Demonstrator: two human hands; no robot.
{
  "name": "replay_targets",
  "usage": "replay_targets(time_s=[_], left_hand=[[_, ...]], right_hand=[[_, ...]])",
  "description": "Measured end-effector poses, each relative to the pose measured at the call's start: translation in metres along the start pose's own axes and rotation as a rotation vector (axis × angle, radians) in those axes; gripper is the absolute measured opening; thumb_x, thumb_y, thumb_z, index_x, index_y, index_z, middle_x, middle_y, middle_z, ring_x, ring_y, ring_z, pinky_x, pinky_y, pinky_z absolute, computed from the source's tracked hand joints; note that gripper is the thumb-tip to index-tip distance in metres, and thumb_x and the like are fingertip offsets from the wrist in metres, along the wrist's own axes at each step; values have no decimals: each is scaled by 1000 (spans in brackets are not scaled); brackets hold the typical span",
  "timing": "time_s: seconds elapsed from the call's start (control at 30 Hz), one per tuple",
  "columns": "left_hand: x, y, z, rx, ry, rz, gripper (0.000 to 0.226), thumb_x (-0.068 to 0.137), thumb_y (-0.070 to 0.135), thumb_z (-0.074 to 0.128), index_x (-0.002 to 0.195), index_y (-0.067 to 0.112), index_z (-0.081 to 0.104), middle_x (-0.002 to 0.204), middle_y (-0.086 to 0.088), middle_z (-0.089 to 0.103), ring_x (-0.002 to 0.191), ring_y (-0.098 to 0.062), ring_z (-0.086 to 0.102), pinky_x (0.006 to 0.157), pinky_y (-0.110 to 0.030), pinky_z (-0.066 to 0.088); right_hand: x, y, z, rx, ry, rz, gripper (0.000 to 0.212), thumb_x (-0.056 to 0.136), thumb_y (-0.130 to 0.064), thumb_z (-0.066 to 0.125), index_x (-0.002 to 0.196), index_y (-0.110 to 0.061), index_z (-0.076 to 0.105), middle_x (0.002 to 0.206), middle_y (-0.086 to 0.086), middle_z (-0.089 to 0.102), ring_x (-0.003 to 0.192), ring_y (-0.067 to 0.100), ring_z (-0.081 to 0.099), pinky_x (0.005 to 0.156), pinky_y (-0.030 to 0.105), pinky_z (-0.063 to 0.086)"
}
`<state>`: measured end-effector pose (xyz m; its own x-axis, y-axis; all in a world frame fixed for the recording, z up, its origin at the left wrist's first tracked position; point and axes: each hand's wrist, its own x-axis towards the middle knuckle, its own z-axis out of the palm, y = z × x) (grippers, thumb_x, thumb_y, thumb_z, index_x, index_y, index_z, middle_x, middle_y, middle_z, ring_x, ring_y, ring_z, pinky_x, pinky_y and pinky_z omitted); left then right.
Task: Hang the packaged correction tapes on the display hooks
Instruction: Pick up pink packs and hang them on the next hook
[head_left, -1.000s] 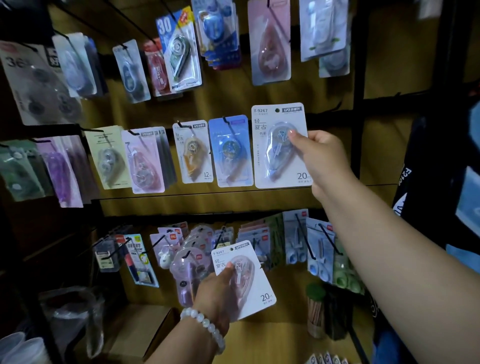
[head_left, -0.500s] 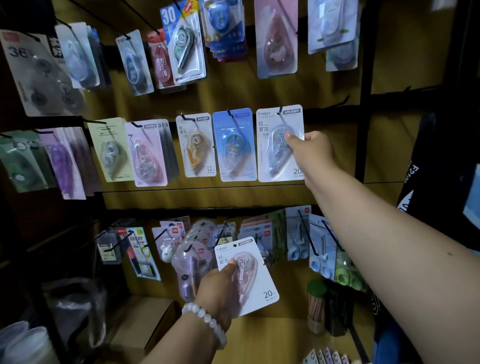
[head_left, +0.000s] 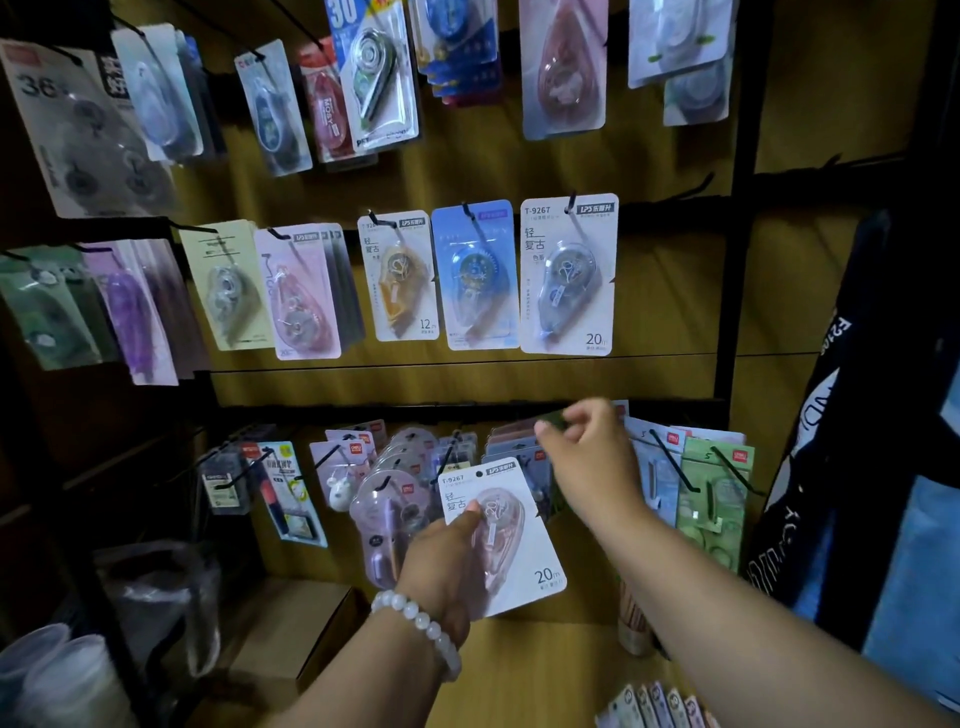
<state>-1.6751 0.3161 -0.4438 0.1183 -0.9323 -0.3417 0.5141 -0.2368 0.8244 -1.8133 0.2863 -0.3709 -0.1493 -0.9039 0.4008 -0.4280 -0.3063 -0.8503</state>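
Gripping a pink correction tape pack (head_left: 501, 535), left hand (head_left: 441, 569) fronts crowded lower hooks (head_left: 670, 462); right hand (head_left: 589, 457) empty, fingers curled

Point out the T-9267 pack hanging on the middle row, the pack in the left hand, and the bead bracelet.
Hanging T-9267 pack (head_left: 569, 275): head view, on the clear blister.
Held pack (head_left: 511, 551): head view, on the white card beside the blister.
Bead bracelet (head_left: 421, 621): head view, on a bead at the left wrist.
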Motion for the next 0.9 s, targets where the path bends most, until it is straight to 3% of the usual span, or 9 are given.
replay_targets(time_s=[0.1,0.23,0.37,0.47,0.53,0.67,0.77,0.9], left_hand=[[-7,1,5,-3,-53,42,33,98,28,53,120,4,60,112,-24,71,96,-42,70,71,-48,59],[-9,1,6,1,-68,87,39,98,27,51,127,1,57,115,-29,68,101,-46,68,71,-51,58],[-15,1,5,66,-34,103,36,98,28,53,118,0,64,108,-27,71,97,-44,70,82,-54,56],[-22,2,8,96,12,114,36,99,35,50,107,4,68,100,-22,75,92,-39,72,79,-47,58],[-24,2,8,113,46,129,40,100,38,47,100,6,70,92,-16,77,87,-33,72,80,-44,58],[-26,6,3,126,84,139,35,100,37,48,83,10,62,59,-4,63,58,-21,59,59,-31,50],[-26,7,0,145,107,118,29,100,32,50,84,11,60,57,-4,59,53,-19,56,54,-28,48],[-26,5,-5,298,128,155,21,100,24,51,88,9,60,67,-7,58,61,-22,56,59,-30,48]], right_hand=[[-19,16,10,-76,-291,171,33,89,-48,59,103,-20,49,94,-1,63,80,18,64,53,23,41],[-38,23,13,146,-500,274,14,91,-37,61,84,-27,56,82,-6,69,67,11,68,47,17,46],[-41,22,11,222,-475,270,8,91,-29,64,89,-21,64,86,-1,72,71,15,68,53,21,50],[-37,20,7,205,-453,251,8,92,-28,63,91,-19,63,91,3,72,80,21,69,67,33,56],[-32,15,1,215,-416,212,12,93,-29,62,96,-17,62,95,4,71,82,20,68,70,33,54],[-15,-8,-22,336,-275,125,19,90,-28,65,97,-10,66,96,13,72,89,32,69,74,39,53],[-4,-32,-40,469,-187,61,11,90,-25,66,88,-14,66,91,11,73,87,33,70,80,49,55],[12,-65,-64,599,-109,-43,5,90,-21,65,88,-17,65,93,9,73,88,31,71,83,50,56]])
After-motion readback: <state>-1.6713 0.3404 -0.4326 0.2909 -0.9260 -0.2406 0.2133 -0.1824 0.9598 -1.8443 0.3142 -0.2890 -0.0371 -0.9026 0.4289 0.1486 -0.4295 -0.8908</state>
